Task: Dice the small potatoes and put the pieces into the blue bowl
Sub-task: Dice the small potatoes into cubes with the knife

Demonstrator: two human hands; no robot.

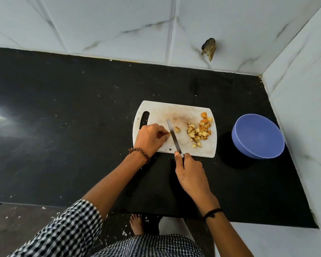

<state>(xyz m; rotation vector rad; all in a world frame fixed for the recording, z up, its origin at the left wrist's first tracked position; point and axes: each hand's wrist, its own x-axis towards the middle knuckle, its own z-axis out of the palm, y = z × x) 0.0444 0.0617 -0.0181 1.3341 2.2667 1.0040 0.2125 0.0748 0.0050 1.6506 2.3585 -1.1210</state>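
Note:
A white cutting board (156, 112) lies on the black counter. My left hand (150, 139) pinches a small potato piece (168, 134) at the board's left part. My right hand (190, 173) grips the handle of a knife (172, 135), whose blade lies across the board just right of that piece. One loose potato chunk (177, 129) sits right of the blade. A pile of diced potato (199, 131) covers the board's right side. The blue bowl (258, 136) stands on the counter to the right of the board, with nothing seen inside.
The black counter (72, 117) stretches far to the left. White marble-tiled walls close the back and right side, meeting in a corner behind the bowl. A chipped hole (208, 48) marks the back wall. The counter's front edge runs below my forearms.

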